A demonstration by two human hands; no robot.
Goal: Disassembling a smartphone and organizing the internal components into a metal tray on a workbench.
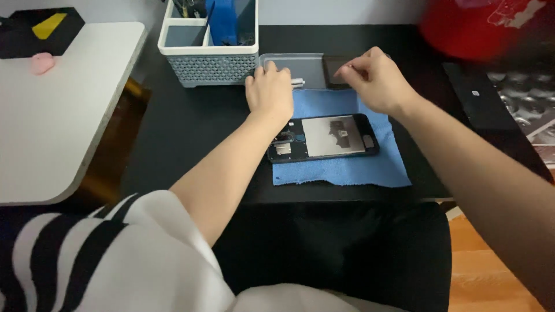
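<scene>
- Left hand (269,92) rests on a clear tray (300,63)
- Right hand (374,80) pinches a dark part (332,66)
- An opened phone (324,137) lies on a blue cloth (347,167)

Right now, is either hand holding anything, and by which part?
The right hand pinches the near edge of a dark flat panel over the clear tray. The left hand rests at the tray by a small white tool; its grip cannot be told.

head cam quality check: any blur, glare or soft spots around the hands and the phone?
Head view: the red object at top right is smeared by blur; the right hand is slightly soft, the left hand sharper; the opened phone on the blue cloth shows pale glare on its metal plate; lighting is even, shadows faint.
</scene>
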